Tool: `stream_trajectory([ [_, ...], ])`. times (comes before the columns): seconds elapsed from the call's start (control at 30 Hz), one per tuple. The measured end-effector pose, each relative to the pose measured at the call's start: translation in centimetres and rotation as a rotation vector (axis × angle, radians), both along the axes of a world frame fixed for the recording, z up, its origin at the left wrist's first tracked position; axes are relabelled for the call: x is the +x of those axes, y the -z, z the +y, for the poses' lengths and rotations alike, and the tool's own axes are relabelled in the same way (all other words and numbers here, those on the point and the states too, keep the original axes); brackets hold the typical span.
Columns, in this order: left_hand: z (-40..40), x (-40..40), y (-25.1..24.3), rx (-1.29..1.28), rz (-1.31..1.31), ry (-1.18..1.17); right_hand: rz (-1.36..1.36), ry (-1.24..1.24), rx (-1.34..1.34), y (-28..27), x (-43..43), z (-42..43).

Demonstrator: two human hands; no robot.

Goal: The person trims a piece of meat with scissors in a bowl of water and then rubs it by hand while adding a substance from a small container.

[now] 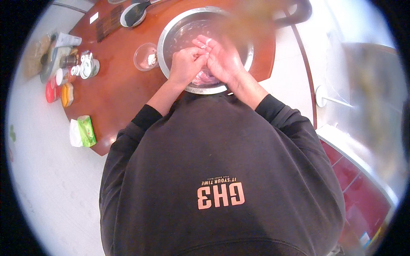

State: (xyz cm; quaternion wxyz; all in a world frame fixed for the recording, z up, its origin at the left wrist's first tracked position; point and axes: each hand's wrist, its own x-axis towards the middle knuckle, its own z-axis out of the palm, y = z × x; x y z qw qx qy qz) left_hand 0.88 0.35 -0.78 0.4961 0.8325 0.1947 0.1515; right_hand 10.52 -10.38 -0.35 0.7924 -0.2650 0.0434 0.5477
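Observation:
Over a wide metal basin (163,60), my two hands meet. My left hand (187,62) is bent, its fingertips and thumb drawn together against the edge of my right palm; whether something is pinched there is too small to tell. My right hand (224,59) is turned palm up with its fingers stretched out. A small whitish piece (207,42) lies across those fingers. Below my hands, pinkish raw meat (203,78) sits in the basin near the rim closest to me. To the left, a clear plastic bowl (141,60) holds a whitish lump.
On the brown table (121,83) stand a white bowl (143,20) with a black utensil, a dark slatted mat (109,24), several jars and tubs (89,68), and a green tissue pack (86,131). A blurred brown object (256,22) blocks part of the basin's far right.

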Motion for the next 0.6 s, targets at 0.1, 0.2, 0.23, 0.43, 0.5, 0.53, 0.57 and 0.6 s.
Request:
stream_trajectory([
  [0.1, 0.4, 0.3, -0.2, 0.079, -0.016, 0.007, 0.027, -0.029, 0.025, 0.4, 0.1, -0.4],
  [0.2, 0.3, 0.7, -1.2, 0.002, 0.054, -0.079, 0.020, -0.100, 0.030, 0.8, 0.0, -0.7],
  [0.23, 0.3, 0.7, -1.0, 0.005, 0.055, -0.075, 0.022, -0.097, 0.032, 1.0, -0.1, -0.7],
  [0.43, -0.1, 0.4, -0.6, -0.013, 0.063, -0.097, 0.031, -0.136, -0.037, 0.6, -1.0, -0.5],
  [0.5, 0.3, 0.1, 0.4, 0.195, -0.018, -0.044, -0.024, -0.206, -0.068, 1.3, -1.0, -0.6],
  [0.53, 0.4, 0.0, 0.6, 0.194, -0.018, -0.044, -0.023, -0.205, -0.069, 1.5, -0.9, -0.6],
  [0.57, 0.5, 0.0, 0.8, 0.224, -0.042, -0.026, -0.024, -0.249, -0.052, 1.8, -0.8, -0.7],
  [0.6, 0.6, 0.0, 0.8, 0.254, -0.066, -0.009, -0.025, -0.294, -0.035, 1.9, -0.7, -0.8],
])
